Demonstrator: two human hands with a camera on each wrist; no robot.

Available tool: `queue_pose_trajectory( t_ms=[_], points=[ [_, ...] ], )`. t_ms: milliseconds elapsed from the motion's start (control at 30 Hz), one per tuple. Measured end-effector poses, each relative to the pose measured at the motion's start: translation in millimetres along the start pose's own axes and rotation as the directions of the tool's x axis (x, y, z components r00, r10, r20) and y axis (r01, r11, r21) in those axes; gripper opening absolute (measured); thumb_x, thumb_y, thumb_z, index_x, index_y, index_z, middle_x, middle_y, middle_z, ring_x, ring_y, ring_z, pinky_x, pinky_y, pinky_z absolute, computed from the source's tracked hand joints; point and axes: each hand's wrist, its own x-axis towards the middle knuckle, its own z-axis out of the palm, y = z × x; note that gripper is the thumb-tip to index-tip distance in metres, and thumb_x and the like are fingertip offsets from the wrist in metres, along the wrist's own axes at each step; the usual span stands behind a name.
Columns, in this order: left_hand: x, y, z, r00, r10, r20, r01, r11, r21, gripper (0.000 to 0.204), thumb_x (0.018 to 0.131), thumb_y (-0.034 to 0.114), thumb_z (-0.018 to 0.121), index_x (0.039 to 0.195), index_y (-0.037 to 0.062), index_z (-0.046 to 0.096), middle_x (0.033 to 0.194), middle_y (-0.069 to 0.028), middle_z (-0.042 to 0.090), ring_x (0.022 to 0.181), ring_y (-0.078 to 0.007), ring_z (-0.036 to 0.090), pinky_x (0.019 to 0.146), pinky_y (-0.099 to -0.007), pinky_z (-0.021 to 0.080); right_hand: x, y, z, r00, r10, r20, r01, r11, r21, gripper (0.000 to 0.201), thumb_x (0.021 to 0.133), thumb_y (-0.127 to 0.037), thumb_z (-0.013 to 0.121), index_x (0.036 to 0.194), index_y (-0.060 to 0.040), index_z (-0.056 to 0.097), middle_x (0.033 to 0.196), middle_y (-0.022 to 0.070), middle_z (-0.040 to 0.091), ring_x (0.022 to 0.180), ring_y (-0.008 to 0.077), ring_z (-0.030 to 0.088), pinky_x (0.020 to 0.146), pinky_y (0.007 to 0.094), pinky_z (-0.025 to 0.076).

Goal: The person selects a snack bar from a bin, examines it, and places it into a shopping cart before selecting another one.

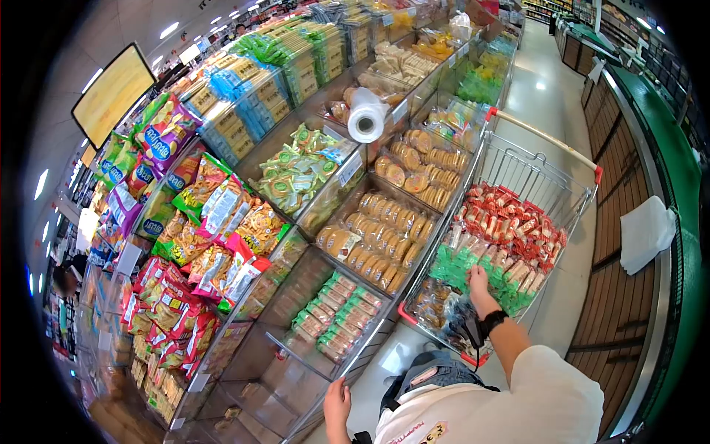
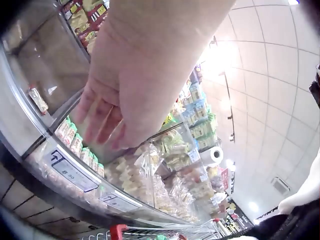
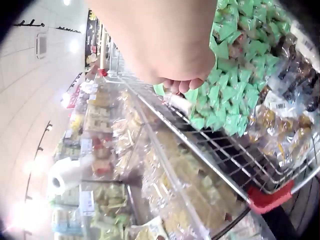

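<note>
My right hand (image 1: 479, 281) is down in the shopping cart, over a layer of snack packets with green wrapper ends (image 1: 510, 288). Its fingers curl at a pale, roll-shaped packet (image 3: 179, 103), which pokes out below the fingertips in the right wrist view; the palm hides the rest. Red-ended packets (image 1: 510, 222) lie beside the green ones. By the front edge of the display bins, my left hand (image 1: 338, 403) hangs with loosely bent fingers and holds nothing. Near it, a bin holds rows of similar green-ended packets (image 1: 336, 314).
The metal cart (image 1: 584, 200) stands against the bins, with dark and brown packaged snacks (image 3: 282, 125) at its near end. Bagged round biscuits (image 1: 377, 237) and a plastic bag roll (image 1: 367, 115) are on the display. A green-topped counter (image 1: 658, 133) runs along the right.
</note>
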Motion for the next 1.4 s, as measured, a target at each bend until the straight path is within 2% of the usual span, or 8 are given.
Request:
queue_pose_trajectory(
  t_ms=[100,167,333,367,467,567,867,1400],
  points=[
    [4,-1,-11,0.999,0.017,0.031,-0.016,0.999,-0.036,0.027,0.073,0.010,0.050,0.100,0.0068,0.050,0.094,-0.0112,0.053,0.082,-0.0261,0.053,0.071,-0.0303,0.042,-47,-23,24,0.939,-0.058,0.340,0.113,0.983,-0.143,0.017,0.084,-0.018,0.038,0.077,-0.0052,0.047,0.067,0.0023,0.049,0.056,0.0100,0.046,0.049,0.0222,0.037],
    [8,-7,-16,0.998,0.054,0.014,-0.053,0.996,-0.076,0.030,0.074,0.010,0.050,0.103,0.0061,0.048,0.096,-0.0121,0.052,0.082,-0.0260,0.053,0.071,-0.0307,0.042,-72,-35,43,0.755,-0.076,0.651,0.282,0.934,-0.218,0.017,0.084,-0.018,0.038,0.079,-0.0047,0.047,0.069,0.0026,0.049,0.059,0.0108,0.048,0.053,0.0228,0.040],
    [31,-1,-28,0.957,0.032,-0.289,-0.195,0.809,-0.555,0.034,0.079,0.015,0.048,0.110,0.0028,0.041,0.101,-0.0145,0.049,0.083,-0.0193,0.053,0.066,-0.0299,0.044,-186,-88,115,-0.063,0.146,0.987,0.732,0.679,-0.054,0.016,0.082,-0.016,0.041,0.080,-0.0009,0.047,0.069,0.0068,0.047,0.066,0.0149,0.049,0.063,0.0287,0.041],
    [33,-9,-31,0.993,-0.020,-0.120,-0.069,0.721,-0.690,0.033,0.079,0.016,0.048,0.109,0.0027,0.042,0.098,-0.0134,0.050,0.081,-0.0171,0.053,0.062,-0.0277,0.044,-204,-84,127,-0.222,0.187,0.957,0.699,0.715,0.023,0.016,0.082,-0.016,0.041,0.081,-0.0009,0.047,0.069,0.0076,0.047,0.067,0.0150,0.049,0.064,0.0287,0.040],
    [30,-19,-53,0.959,0.058,0.279,0.214,0.501,-0.839,0.029,0.081,0.020,0.047,0.102,0.0011,0.046,0.081,-0.0071,0.055,0.064,-0.0096,0.055,0.046,-0.0174,0.040,-236,-61,158,-0.323,0.315,0.892,0.687,0.726,-0.007,0.015,0.082,-0.016,0.042,0.081,-0.0026,0.048,0.067,0.0074,0.050,0.065,0.0163,0.050,0.061,0.0290,0.040],
    [16,-37,-64,0.970,-0.158,0.186,0.241,0.487,-0.839,0.025,0.081,0.020,0.047,0.094,-0.0009,0.049,0.071,-0.0052,0.056,0.052,-0.0089,0.054,0.043,-0.0169,0.039,-257,-34,173,-0.115,0.361,0.925,0.494,0.829,-0.262,0.018,0.083,-0.021,0.042,0.082,-0.0042,0.048,0.067,0.0037,0.050,0.064,0.0114,0.049,0.058,0.0251,0.040],
    [-21,-64,-74,0.957,-0.287,0.037,0.119,0.276,-0.954,0.026,0.077,0.020,0.054,0.089,-0.0020,0.049,0.078,-0.0113,0.057,0.058,-0.0169,0.057,0.045,-0.0203,0.041,-316,-10,203,0.024,0.322,0.946,0.125,0.938,-0.323,0.019,0.084,-0.022,0.042,0.071,-0.0065,0.042,0.060,-0.0025,0.043,0.053,0.0046,0.043,0.049,0.0177,0.037],
    [-19,-76,-71,0.976,-0.119,0.180,0.216,0.528,-0.821,0.029,0.069,0.011,0.064,0.088,-0.0025,0.046,0.073,-0.0078,0.058,0.061,-0.0091,0.055,0.052,-0.0199,0.043,-334,1,216,0.316,0.028,0.948,0.578,0.787,-0.216,0.020,0.080,-0.015,0.047,0.067,-0.0014,0.043,0.053,0.0013,0.043,0.047,0.0068,0.037,0.041,0.0238,0.031]
  ],
)
